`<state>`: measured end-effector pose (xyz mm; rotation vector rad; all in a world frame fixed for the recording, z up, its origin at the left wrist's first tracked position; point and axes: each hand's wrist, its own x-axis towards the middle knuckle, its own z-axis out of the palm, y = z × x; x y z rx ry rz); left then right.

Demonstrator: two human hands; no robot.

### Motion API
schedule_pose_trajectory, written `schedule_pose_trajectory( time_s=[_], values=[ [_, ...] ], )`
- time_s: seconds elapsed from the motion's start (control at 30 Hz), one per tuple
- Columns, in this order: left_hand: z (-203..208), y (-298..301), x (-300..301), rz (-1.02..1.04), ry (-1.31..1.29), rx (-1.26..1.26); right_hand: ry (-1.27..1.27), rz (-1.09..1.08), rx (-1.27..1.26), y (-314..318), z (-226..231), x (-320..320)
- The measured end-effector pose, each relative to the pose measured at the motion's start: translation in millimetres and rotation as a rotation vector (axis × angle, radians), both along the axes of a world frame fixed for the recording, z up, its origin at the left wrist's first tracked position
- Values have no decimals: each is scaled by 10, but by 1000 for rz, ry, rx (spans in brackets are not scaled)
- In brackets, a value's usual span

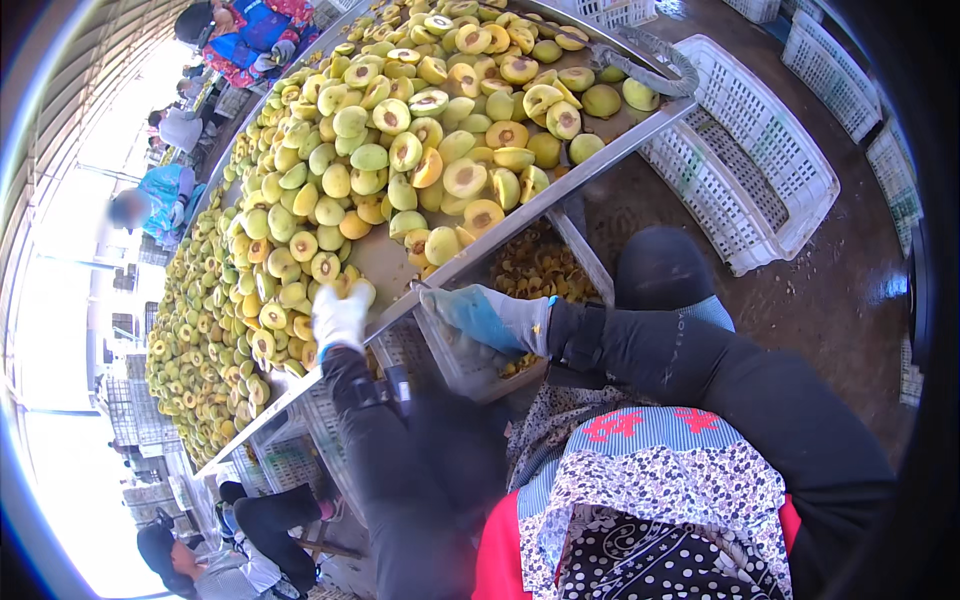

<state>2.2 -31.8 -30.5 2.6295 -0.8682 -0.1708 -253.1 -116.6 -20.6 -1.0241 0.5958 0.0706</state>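
Note:
My left hand point(340, 315), in a white glove, reaches onto the edge of a long metal table point(560, 190) and touches the yellow-green halved fruit point(330, 268) lying there. Whether it grips a piece is hidden by the glove. My right hand point(485, 315), in a blue-and-grey glove, sits just below the table's rim, over a clear plastic crate point(470, 365). Its fingers are curled, and a small blade tip seems to stick out near the rim. Halved fruit with brown pit hollows point(465, 175) covers most of the table.
White slatted crates point(745, 165) stand on the brown floor at the right. A crate of fruit pieces point(540, 265) sits under the table. Other people point(150, 205) work along the table's far side, and another person point(210, 555) crouches at lower left.

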Motion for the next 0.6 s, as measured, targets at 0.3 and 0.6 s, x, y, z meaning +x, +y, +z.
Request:
schedule_pose_trajectory(
  time_s=[0.3, 0.6],
  values=[
    [18, -267, -433, -120, 663, -918, -326, -334, -415, 81, -307, 223],
    [152, -294, -1141, -215, 901, -1090, -224, -318, -770, 10, -285, 256]
  ],
)
